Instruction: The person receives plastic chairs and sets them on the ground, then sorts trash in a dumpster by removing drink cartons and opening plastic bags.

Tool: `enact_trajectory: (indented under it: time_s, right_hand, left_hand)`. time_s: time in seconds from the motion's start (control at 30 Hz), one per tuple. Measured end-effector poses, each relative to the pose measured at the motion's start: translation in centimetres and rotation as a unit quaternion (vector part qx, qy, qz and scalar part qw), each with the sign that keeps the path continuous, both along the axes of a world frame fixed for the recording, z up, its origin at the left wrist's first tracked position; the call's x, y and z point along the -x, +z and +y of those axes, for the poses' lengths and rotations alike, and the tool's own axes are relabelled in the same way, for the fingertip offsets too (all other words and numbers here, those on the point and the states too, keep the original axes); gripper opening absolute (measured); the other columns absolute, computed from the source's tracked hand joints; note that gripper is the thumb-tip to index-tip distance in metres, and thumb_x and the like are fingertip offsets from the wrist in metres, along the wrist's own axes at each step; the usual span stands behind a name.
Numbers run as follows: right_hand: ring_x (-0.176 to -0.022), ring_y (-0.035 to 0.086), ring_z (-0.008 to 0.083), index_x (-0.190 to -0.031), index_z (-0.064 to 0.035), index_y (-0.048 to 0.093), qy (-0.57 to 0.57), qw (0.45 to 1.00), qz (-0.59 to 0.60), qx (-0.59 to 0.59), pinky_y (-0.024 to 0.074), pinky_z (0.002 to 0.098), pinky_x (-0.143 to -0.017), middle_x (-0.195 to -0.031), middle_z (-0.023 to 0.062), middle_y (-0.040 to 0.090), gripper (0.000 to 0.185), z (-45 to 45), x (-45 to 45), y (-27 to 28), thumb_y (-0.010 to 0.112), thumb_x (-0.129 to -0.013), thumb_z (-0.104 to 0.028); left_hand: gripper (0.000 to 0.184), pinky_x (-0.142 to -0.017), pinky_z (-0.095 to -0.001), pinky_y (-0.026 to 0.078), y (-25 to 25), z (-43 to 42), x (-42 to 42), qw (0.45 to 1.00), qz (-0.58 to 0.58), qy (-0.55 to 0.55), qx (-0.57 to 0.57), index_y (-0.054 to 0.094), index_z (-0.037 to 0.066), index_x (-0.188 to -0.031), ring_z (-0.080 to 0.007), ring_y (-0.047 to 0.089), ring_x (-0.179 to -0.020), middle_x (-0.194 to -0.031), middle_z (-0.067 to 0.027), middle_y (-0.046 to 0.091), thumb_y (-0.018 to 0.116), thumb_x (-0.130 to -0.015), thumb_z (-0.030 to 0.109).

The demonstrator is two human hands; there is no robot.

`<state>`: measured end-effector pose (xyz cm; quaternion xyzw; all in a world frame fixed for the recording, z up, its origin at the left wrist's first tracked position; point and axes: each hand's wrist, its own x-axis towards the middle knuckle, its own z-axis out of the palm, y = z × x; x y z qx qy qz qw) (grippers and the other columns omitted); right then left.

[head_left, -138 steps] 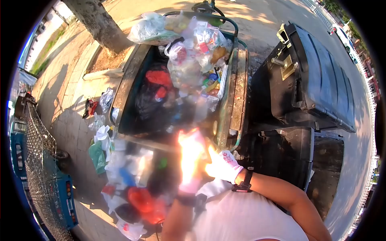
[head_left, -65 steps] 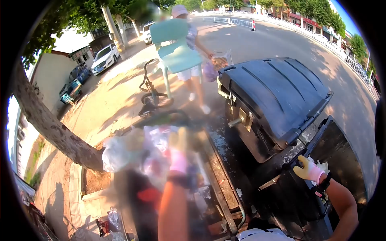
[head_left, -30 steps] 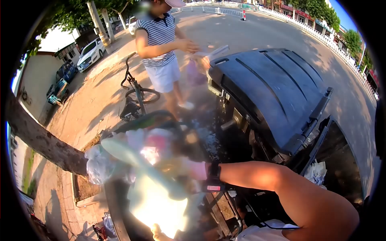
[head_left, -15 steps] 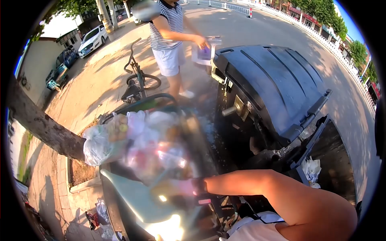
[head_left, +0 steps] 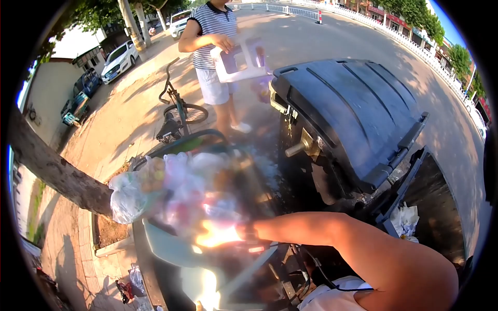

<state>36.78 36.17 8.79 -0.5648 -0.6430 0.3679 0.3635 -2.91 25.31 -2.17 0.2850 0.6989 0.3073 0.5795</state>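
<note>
A pale green plastic chair (head_left: 174, 246) lies tilted across the cart at the lower left, partly washed out by glare. My right arm reaches left, and my right hand (head_left: 223, 236) is at the chair's upper side, beside the bagged rubbish; bright glare blurs its fingers. At the bottom edge, beneath another patch of glare, my left hand (head_left: 199, 306) barely shows, close to the chair. Clear and white plastic bags (head_left: 192, 176) are heaped in the cart, with a clear bag (head_left: 127, 199) bulging over its left edge.
A dark wheeled bin (head_left: 347, 119) with its lid down stands at right, beside an open bin holding crumpled paper (head_left: 404, 220). Beyond the cart are a bicycle (head_left: 179, 111) and a person (head_left: 212, 57) holding a whitish plastic frame (head_left: 241, 65). A tree trunk (head_left: 62, 171) slants at left.
The chair, earlier upright beyond the cart, now lies over the cart. My right hand has moved from the bins to the chair. The other person has raised the whitish frame.
</note>
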Motion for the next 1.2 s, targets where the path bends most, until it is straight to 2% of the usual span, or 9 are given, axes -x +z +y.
enact_trajectory:
  time_s: [0.17, 0.23, 0.27, 0.3, 0.47, 0.57, 0.9, 1.0, 1.2]
  right_hand:
    - [-0.105, 0.071, 0.0401, -0.128, 0.0002, 0.063, -0.414, 0.876, -0.066, -0.238, 0.0555, 0.0447, -0.094, -0.116, 0.0232, 0.074, 0.054, 4.6, -17.6, 5.9, 0.072, -0.090, -0.037]
    - [-0.094, 0.072, 0.0360, -0.121, -0.0018, 0.067, -0.408, 0.883, 0.041, -0.227, 0.0567, 0.0454, -0.085, -0.102, 0.0219, 0.074, 0.045, 5.6, -23.0, 10.2, 0.071, -0.092, -0.036]
    - [-0.091, 0.072, 0.0363, -0.120, -0.0029, 0.069, -0.401, 0.872, 0.083, -0.266, 0.0566, 0.0456, -0.083, -0.099, 0.0227, 0.073, 0.042, 7.1, -25.6, 10.5, 0.067, -0.094, -0.036]
    - [-0.096, 0.070, 0.0344, -0.126, -0.0040, 0.066, -0.379, 0.879, 0.137, -0.256, 0.0556, 0.0439, -0.086, -0.105, 0.0200, 0.071, 0.044, 8.0, -27.9, 11.3, 0.068, -0.094, -0.034]
    - [-0.109, 0.062, 0.0258, -0.146, -0.0110, 0.055, -0.285, 0.936, 0.181, -0.105, 0.0519, 0.0365, -0.094, -0.123, 0.0075, 0.063, 0.055, 15.3, -31.3, 10.1, 0.074, -0.095, -0.020]
    - [-0.102, 0.064, 0.0268, -0.142, -0.0136, 0.058, -0.290, 0.947, 0.104, -0.087, 0.0532, 0.0390, -0.089, -0.116, 0.0058, 0.065, 0.047, 20.4, -27.9, 8.1, 0.072, -0.097, -0.015]
    - [-0.090, 0.074, 0.0352, -0.121, -0.0143, 0.063, -0.148, 0.806, 0.571, 0.052, 0.0595, 0.0531, -0.069, -0.110, 0.0063, 0.073, 0.022, 27.1, -17.8, 0.4, 0.066, -0.102, -0.026]
    - [-0.104, 0.073, 0.0328, -0.124, -0.0057, 0.067, -0.265, 0.870, 0.416, -0.012, 0.0610, 0.0491, -0.091, -0.115, 0.0117, 0.073, 0.031, 17.6, -10.9, 9.2, 0.069, -0.102, -0.028]
    - [-0.111, 0.072, 0.0296, -0.132, 0.0011, 0.064, -0.137, 0.916, 0.374, 0.044, 0.0590, 0.0403, -0.102, -0.125, 0.0148, 0.071, 0.040, 9.2, -6.4, 13.3, 0.068, -0.104, -0.028]
  left_hand:
    - [0.064, -0.112, -0.0431, 0.045, 0.1, 0.8, 3.2, 0.954, 0.189, -0.204, -0.112, 0.054, 0.002, -0.149, -0.0337, 0.057, -0.133, -0.146, -0.0203, 0.060, 0.073, -0.094, 0.029]
    - [0.072, -0.101, -0.0427, 0.056, -1.7, 1.5, 4.7, 0.830, 0.358, -0.376, -0.203, 0.057, 0.001, -0.144, -0.0375, 0.068, -0.118, -0.134, -0.0231, 0.067, 0.085, -0.084, 0.030]
    - [0.069, -0.089, -0.0418, 0.060, -7.4, 0.9, 6.3, 0.892, 0.267, -0.246, -0.268, 0.062, -0.001, -0.138, -0.0407, 0.072, -0.104, -0.119, -0.0257, 0.072, 0.086, -0.080, 0.028]
    - [0.065, -0.086, -0.0419, 0.060, -4.5, 0.9, 4.1, 0.798, 0.377, -0.278, -0.380, 0.066, 0.000, -0.134, -0.0369, 0.074, -0.097, -0.108, -0.0238, 0.075, 0.087, -0.080, 0.028]
    - [0.046, -0.082, -0.0467, 0.060, -2.5, 1.4, -1.2, 0.860, 0.357, -0.259, -0.257, 0.068, 0.004, -0.132, -0.0357, 0.072, -0.090, -0.100, -0.0191, 0.074, 0.073, -0.093, 0.028]
    - [0.048, -0.084, -0.0468, 0.059, -2.5, 2.2, -3.1, 0.891, 0.307, -0.237, -0.237, 0.067, 0.004, -0.133, -0.0354, 0.071, -0.093, -0.104, -0.0189, 0.073, 0.072, -0.094, 0.031]
    - [0.052, -0.093, -0.0470, 0.055, -2.8, 4.9, -9.2, 0.976, -0.107, -0.140, -0.131, 0.064, 0.003, -0.135, -0.0341, 0.067, -0.105, -0.118, -0.0183, 0.069, 0.068, -0.096, 0.038]
    - [0.053, -0.095, -0.0471, 0.054, -2.6, 4.3, -9.8, 0.942, -0.330, -0.022, -0.060, 0.064, 0.003, -0.135, -0.0337, 0.066, -0.109, -0.122, -0.0182, 0.067, 0.067, -0.097, 0.040]
    - [0.057, -0.100, -0.0473, 0.052, -2.3, 3.0, -8.6, 0.809, -0.549, 0.210, 0.022, 0.062, 0.002, -0.136, -0.0330, 0.063, -0.116, -0.131, -0.0178, 0.065, 0.064, -0.098, 0.044]
